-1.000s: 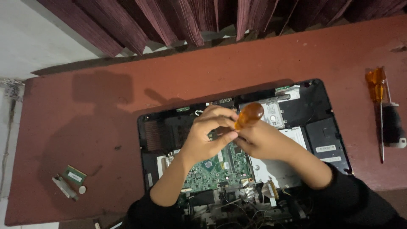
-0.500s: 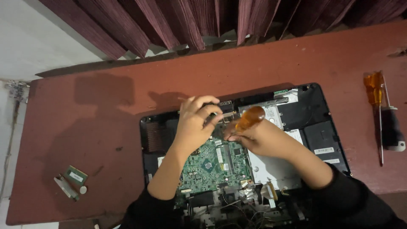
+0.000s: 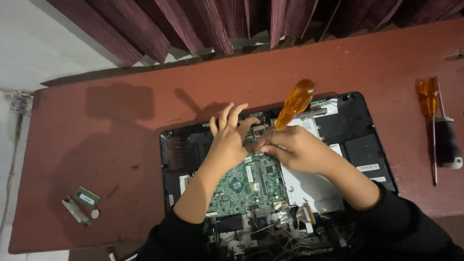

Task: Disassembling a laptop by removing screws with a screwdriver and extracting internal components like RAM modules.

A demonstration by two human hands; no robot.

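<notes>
- One reddish-brown wooden table fills most of the head view, with dark maroon pleated curtains hanging along its far edge.
- Black opened laptop chassis, lying flat near the table's front edge, its bottom cover off and its internals exposed.
- Silver flat metal plate inside the chassis, just right of the board.
- Green printed circuit board in the middle of the chassis, partly covered by both forearms.
- Left hand, fingers spread, pressing on the parts at the board's far edge; it grasps nothing visible.
- Right hand, closed around the lower shaft of the orange-handled screwdriver, whose translucent handle tilts up and to the right; the tip is hidden under the fingers at the board's far edge.
- Black-handled screwdriver on the table, right of the chassis.
- Second orange-handled screwdriver lying beside it, the shafts close together.
- Small green memory module on the table's left part, well apart from the chassis.
- Small grey metal bracket, just beside the module.
- Tiny round silver coin cell, touching or nearly touching the module.
</notes>
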